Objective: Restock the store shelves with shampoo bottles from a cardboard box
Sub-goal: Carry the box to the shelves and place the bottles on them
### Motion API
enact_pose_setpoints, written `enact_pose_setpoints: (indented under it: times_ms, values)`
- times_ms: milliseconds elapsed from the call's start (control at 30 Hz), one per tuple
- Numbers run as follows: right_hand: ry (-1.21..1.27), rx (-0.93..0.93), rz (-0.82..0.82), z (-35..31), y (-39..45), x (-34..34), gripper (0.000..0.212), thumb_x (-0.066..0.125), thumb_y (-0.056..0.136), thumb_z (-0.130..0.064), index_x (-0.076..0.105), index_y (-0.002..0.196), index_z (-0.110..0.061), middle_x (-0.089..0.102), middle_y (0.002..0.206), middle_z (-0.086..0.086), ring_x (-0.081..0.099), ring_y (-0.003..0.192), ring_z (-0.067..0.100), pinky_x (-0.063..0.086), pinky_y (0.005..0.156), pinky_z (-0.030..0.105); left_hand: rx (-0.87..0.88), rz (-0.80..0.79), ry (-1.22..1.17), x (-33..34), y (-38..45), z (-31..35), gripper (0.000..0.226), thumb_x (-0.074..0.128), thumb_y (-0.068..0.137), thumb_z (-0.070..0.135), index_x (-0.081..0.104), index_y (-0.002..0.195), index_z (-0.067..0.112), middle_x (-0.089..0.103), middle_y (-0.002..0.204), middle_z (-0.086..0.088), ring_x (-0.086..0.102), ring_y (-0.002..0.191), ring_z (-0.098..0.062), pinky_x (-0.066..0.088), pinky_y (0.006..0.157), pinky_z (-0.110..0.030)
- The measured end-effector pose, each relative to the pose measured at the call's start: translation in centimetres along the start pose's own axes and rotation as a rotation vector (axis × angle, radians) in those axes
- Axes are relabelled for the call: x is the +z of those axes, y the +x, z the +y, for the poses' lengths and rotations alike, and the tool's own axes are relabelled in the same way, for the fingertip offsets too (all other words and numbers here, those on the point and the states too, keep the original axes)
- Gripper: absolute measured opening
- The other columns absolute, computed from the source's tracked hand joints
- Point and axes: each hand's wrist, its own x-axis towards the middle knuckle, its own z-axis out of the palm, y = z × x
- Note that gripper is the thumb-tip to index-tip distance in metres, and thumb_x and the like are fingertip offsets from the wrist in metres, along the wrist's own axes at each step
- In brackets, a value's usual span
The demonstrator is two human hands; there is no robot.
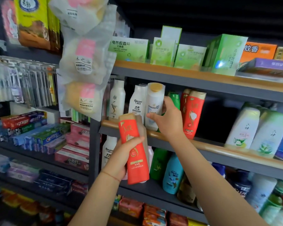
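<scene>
Held in the left hand (pixel 121 154): a red, gold-capped plastic shampoo bottle (pixel 134 150), fingers wrapped round its waist, below the middle shelf rail (pixel 219 149). Gripped by the right hand (pixel 167 118): a white gold-capped bottle (pixel 153 103) on that shelf. Probably rigid, slick, moderately heavy; best grasped mid-body.

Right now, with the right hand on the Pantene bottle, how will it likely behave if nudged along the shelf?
The Pantene bottle is tall and narrow, standing upright near the shelf edge, so it probably tips rather than slides. Its glossy plastic looks slippery, and the right hand grips it from the side only. The Racien bottle close beside may brace it.
</scene>
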Motion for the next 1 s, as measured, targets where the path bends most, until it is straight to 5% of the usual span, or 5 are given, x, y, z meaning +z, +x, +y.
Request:
enact_pose_setpoints:
  times_ms: [133, 333, 567, 767, 1000]
  values:
    - [-0.108, -0.009, 0.035, 0.1, -0.2, 1.1, 0.073, 0.083, 0.074, -0.026, 0.041, 0.134, -0.019, 0.064, 0.110, 0.004, 0.062, 0.094, 0.027, 0.053, 0.072, 0.042, 0.010, -0.038, 0.010, -0.1, 0.0, 0.3, 0.052, 0.077, 0.067, 0.028, 0.062, 0.114, 0.015, 0.072, 0.070, -0.002, 0.072, 0.064, -0.017, 0.056, 0.055, -0.029]
    - [-0.250, -0.020, 0.066, -0.1, -0.4, 1.7, 0.080, 0.078, 0.080, -0.027, 0.029, 0.143, -0.018, 0.056, 0.118, 0.010, 0.058, 0.103, 0.032, 0.044, 0.066, 0.033, -0.008, -0.029, 0.015, -0.3, 0.2, 0.5, 0.054, 0.078, 0.069, 0.028, 0.062, 0.118, 0.013, 0.072, 0.078, -0.005, 0.072, 0.068, -0.018, 0.057, 0.058, -0.030]
    - [-0.231, -0.053, 0.076, -1.2, 1.2, 1.0, 0.090, 0.077, 0.082, -0.023, 0.020, 0.151, -0.026, 0.051, 0.137, 0.006, 0.063, 0.093, 0.027, 0.049, 0.062, 0.035, -0.003, -0.059, 0.016, -0.6, 0.2, 0.5, 0.055, 0.077, 0.069, 0.030, 0.061, 0.120, 0.015, 0.073, 0.081, -0.004, 0.073, 0.070, -0.018, 0.058, 0.058, -0.030]
    - [-0.240, -0.020, 0.003, -1.4, 2.7, 0.6, 0.073, 0.073, 0.085, -0.017, 0.032, 0.143, -0.032, 0.056, 0.110, 0.010, 0.054, 0.074, 0.023, 0.043, 0.063, 0.032, -0.028, -0.045, -0.015, -0.5, 0.1, 0.5, 0.043, 0.073, 0.081, 0.021, 0.060, 0.121, 0.013, 0.071, 0.084, -0.009, 0.072, 0.064, -0.018, 0.058, 0.054, -0.029]
    - [-0.600, -0.073, -0.005, -2.4, 3.9, -0.7, 0.057, 0.061, 0.094, -0.021, 0.036, 0.145, -0.026, 0.051, 0.127, 0.011, 0.062, 0.088, 0.034, 0.039, 0.058, 0.033, -0.036, -0.037, -0.055, -0.2, 0.0, 0.6, 0.040, 0.072, 0.084, 0.019, 0.060, 0.121, 0.011, 0.070, 0.080, -0.008, 0.071, 0.060, -0.017, 0.058, 0.052, -0.028]
